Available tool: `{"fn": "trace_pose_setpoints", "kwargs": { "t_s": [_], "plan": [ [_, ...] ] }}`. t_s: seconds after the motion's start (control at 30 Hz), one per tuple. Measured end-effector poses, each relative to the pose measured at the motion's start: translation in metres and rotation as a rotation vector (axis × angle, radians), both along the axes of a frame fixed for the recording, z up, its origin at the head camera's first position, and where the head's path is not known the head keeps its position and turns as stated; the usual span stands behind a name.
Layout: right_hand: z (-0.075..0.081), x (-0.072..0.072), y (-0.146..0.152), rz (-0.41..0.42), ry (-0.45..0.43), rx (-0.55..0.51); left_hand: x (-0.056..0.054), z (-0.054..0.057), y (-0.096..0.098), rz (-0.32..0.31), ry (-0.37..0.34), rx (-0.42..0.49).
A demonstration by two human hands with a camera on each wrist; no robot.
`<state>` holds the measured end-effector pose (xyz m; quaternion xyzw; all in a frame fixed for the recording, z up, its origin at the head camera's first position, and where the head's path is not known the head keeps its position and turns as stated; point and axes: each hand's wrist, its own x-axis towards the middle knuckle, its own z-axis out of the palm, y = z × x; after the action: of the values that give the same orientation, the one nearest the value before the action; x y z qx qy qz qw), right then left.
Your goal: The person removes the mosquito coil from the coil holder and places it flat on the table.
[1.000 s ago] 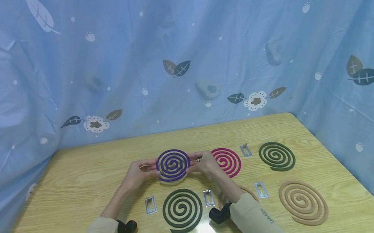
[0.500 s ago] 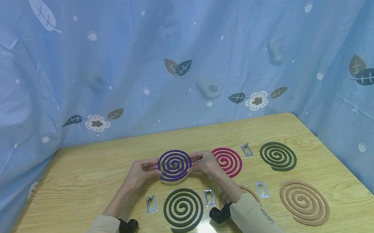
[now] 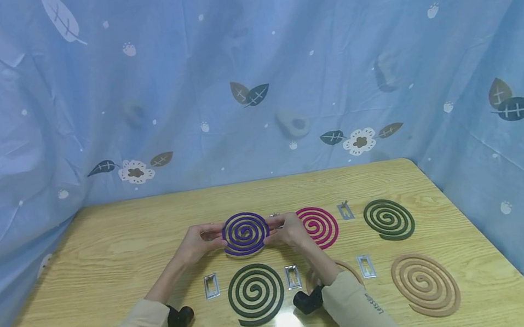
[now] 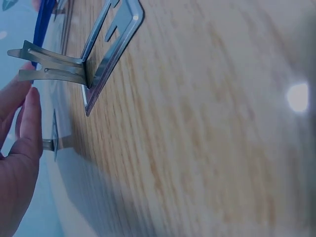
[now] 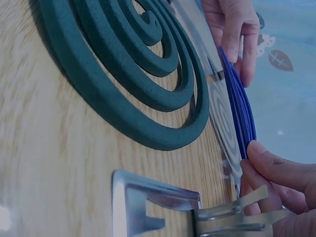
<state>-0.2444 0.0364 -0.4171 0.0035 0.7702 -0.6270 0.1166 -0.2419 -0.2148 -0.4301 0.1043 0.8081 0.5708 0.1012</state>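
Both hands hold a purple mosquito coil by its opposite edges, raised over the far middle of the table. My left hand pinches its left edge; my right hand pinches the right edge. In the right wrist view the purple coil shows nearly edge-on, with the right thumb and fingers at its near end. Nearer to me a dark green coil lies flat. Pronged metal coil stands show close to each hand, one stand overlapping the left fingertips in the left wrist view.
Right of the hands lie a magenta coil, another green coil and a tan coil. A second tan coil is partly hidden beneath the right forearm. Several metal stands lie between coils. A blue curtain hangs behind the table.
The purple coil has come down very slightly between the hands. Both hands keep their pinch and have barely moved; the head view has shifted a little.
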Motion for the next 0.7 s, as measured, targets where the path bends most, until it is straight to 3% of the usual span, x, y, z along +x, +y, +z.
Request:
{"fn": "trace_pose_setpoints", "kwargs": {
  "t_s": [0.33, 0.7],
  "plan": [
    [-0.0018, -0.001, 0.0011, -0.003, 0.023, 0.038, 0.0005, 0.0052, 0.0038, 0.001, 0.012, -0.077],
    [-0.0002, -0.0009, 0.0025, 0.011, 0.042, 0.095, -0.0003, 0.0054, 0.0051, -0.04, 0.029, -0.129]
  ]
}}
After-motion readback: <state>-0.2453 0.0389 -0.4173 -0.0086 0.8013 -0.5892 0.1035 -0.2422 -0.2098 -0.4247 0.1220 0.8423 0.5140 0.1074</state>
